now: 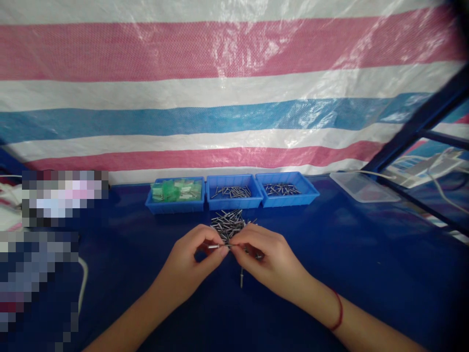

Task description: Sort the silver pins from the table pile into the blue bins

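Between my two hands is a thin metal pop rivet [213,247], lying roughly level. My left hand [198,252] pinches it with thumb and forefinger, its silver end sticking out to the left. My right hand [262,252] pinches the thin end at the right; the fingertips of both hands nearly meet. Just behind the fingertips lies a loose pile of similar rivets [227,222], partly covered by my hands. One single rivet [242,279] lies on the blue table below my right fingers.
Three blue bins stand in a row at the back: a left bin [176,209] with green and clear packets, a middle bin [234,202] and a right bin [291,199] with rivets. A clear plastic lid [362,187] lies right. Blurred items and a white cable [85,278] are left.
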Available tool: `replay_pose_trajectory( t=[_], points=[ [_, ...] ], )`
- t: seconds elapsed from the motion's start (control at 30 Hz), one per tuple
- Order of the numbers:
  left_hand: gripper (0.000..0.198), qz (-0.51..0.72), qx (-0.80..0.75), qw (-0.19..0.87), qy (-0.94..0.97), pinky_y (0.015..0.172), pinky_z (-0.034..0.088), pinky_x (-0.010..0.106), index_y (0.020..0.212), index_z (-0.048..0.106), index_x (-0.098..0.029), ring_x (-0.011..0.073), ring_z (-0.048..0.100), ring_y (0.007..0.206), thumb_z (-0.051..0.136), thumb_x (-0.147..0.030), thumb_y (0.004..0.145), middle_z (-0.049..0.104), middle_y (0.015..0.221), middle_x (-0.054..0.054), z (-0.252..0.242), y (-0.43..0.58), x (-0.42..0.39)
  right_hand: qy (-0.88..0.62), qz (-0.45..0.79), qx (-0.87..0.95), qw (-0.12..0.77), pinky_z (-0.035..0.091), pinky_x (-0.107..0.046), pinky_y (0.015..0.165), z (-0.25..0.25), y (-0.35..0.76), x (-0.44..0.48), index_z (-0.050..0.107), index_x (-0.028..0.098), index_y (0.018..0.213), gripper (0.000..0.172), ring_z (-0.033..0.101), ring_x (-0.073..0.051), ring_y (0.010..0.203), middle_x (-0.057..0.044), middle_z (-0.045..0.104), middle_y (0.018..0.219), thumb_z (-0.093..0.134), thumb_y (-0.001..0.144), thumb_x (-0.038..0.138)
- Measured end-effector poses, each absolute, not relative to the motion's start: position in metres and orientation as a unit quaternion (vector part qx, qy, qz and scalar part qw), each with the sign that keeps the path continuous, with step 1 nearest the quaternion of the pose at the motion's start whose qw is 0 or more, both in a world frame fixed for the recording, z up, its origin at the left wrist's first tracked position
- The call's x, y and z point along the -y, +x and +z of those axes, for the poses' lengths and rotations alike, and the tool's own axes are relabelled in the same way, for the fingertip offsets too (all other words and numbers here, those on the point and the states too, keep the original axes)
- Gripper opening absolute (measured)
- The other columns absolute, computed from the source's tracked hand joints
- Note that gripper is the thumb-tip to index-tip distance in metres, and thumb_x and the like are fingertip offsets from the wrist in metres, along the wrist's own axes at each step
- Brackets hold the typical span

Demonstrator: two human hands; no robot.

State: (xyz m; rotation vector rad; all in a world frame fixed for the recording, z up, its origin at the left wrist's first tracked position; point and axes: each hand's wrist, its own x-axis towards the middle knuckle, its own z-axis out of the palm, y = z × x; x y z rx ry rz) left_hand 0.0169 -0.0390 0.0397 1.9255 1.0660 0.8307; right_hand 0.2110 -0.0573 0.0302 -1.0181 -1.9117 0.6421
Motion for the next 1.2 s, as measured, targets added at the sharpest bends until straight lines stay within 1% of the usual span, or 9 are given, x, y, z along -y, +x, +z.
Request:
replay_pose_trajectory(
  t=[0.1,0.23,0.3,0.5,0.7,0.83,0.97,1.1,1.2],
  points=[
    [0.013,0.330,-0.429,0.361,0.760,0.072,0.047,0.026,0.083,0.058,-0.017,0.0143,0.058,0.078,0.058,-0.030,0.085,0.060,0.084,0.002,0.040,0.017,0.042,-0.400,0.280,0.767,0.417,0.042,-0.025,0.059,0.030,0.210,0.058,0.069,0.018,0.087,0.015,0.055,-0.012,0.065,-0.004,0.062,0.077,0.054,0.087,0.016],
    [0.038,0.313,-0.432,0.383,0.754,0.071,0.050,0.027,0.119,0.050,-0.021,0.0143,0.060,0.078,0.060,-0.034,0.085,0.062,0.095,0.003,0.039,0.018,0.046,-0.444,0.375,0.671,0.461,0.041,-0.026,0.057,0.027,0.210,0.051,0.070,0.018,0.085,0.016,0.054,-0.012,0.062,-0.003,0.064,0.075,0.058,0.087,0.029],
    [0.040,0.264,-0.411,0.361,0.794,0.071,0.050,0.027,0.126,0.048,-0.025,0.0142,0.059,0.079,0.057,-0.032,0.088,0.062,0.100,0.003,0.039,0.019,0.048,-0.475,0.419,0.580,0.512,0.038,-0.024,0.050,0.025,0.215,0.042,0.069,0.017,0.083,0.022,0.047,-0.010,0.054,-0.001,0.061,0.067,0.061,0.084,0.037],
    [0.029,0.122,-0.307,0.200,0.922,0.085,0.049,0.035,0.117,0.062,-0.029,0.0204,0.059,0.094,0.058,-0.028,0.089,0.060,0.112,0.006,0.029,0.028,0.059,-0.506,0.474,0.311,0.650,0.022,-0.019,0.038,0.026,0.248,0.015,0.067,0.018,0.085,0.029,0.032,-0.004,0.042,0.008,0.042,0.054,0.074,0.069,0.041],
    [0.019,0.109,-0.293,0.138,0.940,0.084,0.050,0.032,0.105,0.067,-0.019,0.0184,0.059,0.089,0.054,-0.023,0.092,0.063,0.105,0.007,0.023,0.029,0.059,-0.515,0.539,0.214,0.631,0.020,-0.017,0.034,0.019,0.270,0.001,0.067,0.017,0.090,0.028,0.028,-0.003,0.038,0.007,0.044,0.055,0.072,0.070,0.036],
    [0.022,0.078,-0.308,0.148,0.936,0.080,0.051,0.029,0.101,0.067,-0.016,0.0178,0.060,0.087,0.047,-0.014,0.093,0.065,0.098,0.007,0.025,0.026,0.057,-0.508,0.567,0.257,0.595,0.019,-0.019,0.035,0.017,0.260,0.007,0.067,0.015,0.085,0.022,0.028,-0.004,0.040,0.006,0.044,0.057,0.067,0.073,0.033],
    [0.025,0.106,-0.355,0.192,0.909,0.086,0.051,0.034,0.112,0.063,-0.019,0.0193,0.061,0.093,0.046,-0.014,0.094,0.066,0.101,0.007,0.028,0.025,0.056,-0.522,0.515,0.409,0.544,0.023,-0.021,0.038,0.023,0.243,0.022,0.069,0.014,0.081,0.026,0.033,-0.006,0.044,0.003,0.046,0.059,0.061,0.080,0.039],
    [0.025,0.226,-0.413,0.311,0.826,0.087,0.050,0.032,0.114,0.059,-0.020,0.0168,0.063,0.092,0.050,-0.016,0.091,0.066,0.102,0.005,0.030,0.025,0.052,-0.497,0.422,0.604,0.458,0.040,-0.024,0.050,0.033,0.228,0.041,0.072,0.018,0.083,0.019,0.051,-0.011,0.057,-0.002,0.061,0.068,0.064,0.080,0.035],
    [0.020,0.318,-0.423,0.439,0.726,0.080,0.052,0.028,0.109,0.057,-0.020,0.0147,0.064,0.085,0.055,-0.021,0.089,0.065,0.097,0.003,0.030,0.027,0.051,-0.468,0.407,0.660,0.424,0.043,-0.024,0.052,0.036,0.219,0.053,0.071,0.021,0.093,0.018,0.055,-0.012,0.057,-0.002,0.066,0.073,0.066,0.080,0.031]
  ],
)
